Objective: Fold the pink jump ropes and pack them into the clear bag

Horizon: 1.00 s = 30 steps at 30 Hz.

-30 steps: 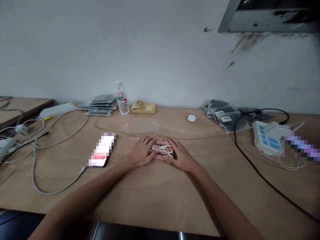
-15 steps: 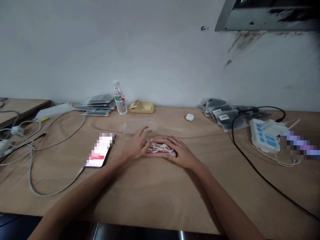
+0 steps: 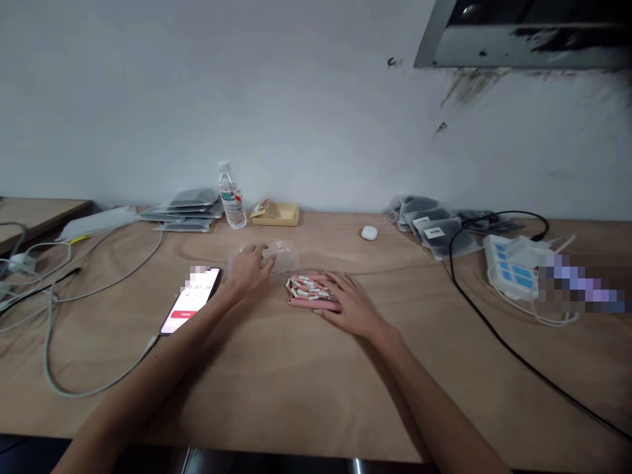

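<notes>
A pink case [image 3: 315,303] lies on the table in front of me, filled with several small pink-and-white sticks [image 3: 309,287] whose exact kind I cannot make out. My right hand [image 3: 353,306] grips the right end of this case, fingers over the far side and thumb along the near side, hiding that end. To the left, my left hand [image 3: 250,273] is apart from the case with its fingers spread and nothing visible in them. Its fingertips are at a clear plastic bag [image 3: 282,257]; whether they touch it I cannot tell.
A phone [image 3: 190,303] on a charging cable lies left of my left forearm. Along the wall stand a water bottle [image 3: 233,201], a yellow tray [image 3: 284,214], a white earbud case [image 3: 369,233] and grey packets [image 3: 434,227]. At right are a power strip [image 3: 511,270] and a black cable [image 3: 494,336].
My left hand has left the pink case and moved left to the clear bag. My right hand stays at the case's right end. The view has shifted slightly.
</notes>
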Available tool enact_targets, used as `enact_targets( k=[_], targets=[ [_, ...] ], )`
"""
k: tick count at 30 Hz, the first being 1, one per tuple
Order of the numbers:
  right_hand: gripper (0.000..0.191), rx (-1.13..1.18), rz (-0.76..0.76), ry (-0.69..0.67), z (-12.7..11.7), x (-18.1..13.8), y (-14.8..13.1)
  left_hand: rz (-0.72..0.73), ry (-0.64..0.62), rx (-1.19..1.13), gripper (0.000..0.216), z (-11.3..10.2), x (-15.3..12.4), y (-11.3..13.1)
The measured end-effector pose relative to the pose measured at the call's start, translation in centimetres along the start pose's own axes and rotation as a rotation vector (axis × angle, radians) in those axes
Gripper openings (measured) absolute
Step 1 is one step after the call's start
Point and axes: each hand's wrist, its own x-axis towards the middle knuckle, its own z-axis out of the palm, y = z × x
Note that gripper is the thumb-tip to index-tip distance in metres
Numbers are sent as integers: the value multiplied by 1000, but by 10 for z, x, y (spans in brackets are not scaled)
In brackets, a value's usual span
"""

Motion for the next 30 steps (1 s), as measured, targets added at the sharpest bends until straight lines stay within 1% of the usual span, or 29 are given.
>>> enact_targets(
  k=[2, 3, 5, 8, 10, 12, 17, 20, 24, 27, 30],
  targets=[
    [62, 13, 1, -4, 0, 1, 2, 54, 15, 50, 55, 4, 3, -5],
    [61, 24, -1, -6, -1, 1, 3, 75, -4, 77, 61, 7, 3, -8],
    [61, 49, -7, -8, -3, 1, 7, 91, -83, 118, 72, 10, 3, -14],
    [58, 73, 2, -2, -5, -1, 12, 125, -182, 146, 85, 11, -1, -17],
    [55, 81, 16, -3, -5, -2, 14, 179, -208, 148, 93, 8, -3, -17],
    [54, 83, 18, -8, -6, -3, 16, 231, -209, 137, 98, 6, -4, -16],
    [50, 99, 14, 26, -5, -5, 19, 280, -184, 125, 99, 3, -6, -17],
    [49, 154, 60, 119, -1, -6, 24, 289, -160, 97, 98, 3, -6, -17],
    [55, 206, 141, 242, 4, -8, 31, 353, -153, 40, 95, 0, -7, -17],
    [55, 200, 130, 252, 5, -8, 33, 397, -164, 30, 94, -1, -8, -18],
    [55, 182, 91, 235, 4, -7, 32, 401, -160, 13, 93, -3, -8, -20]
  ],
)
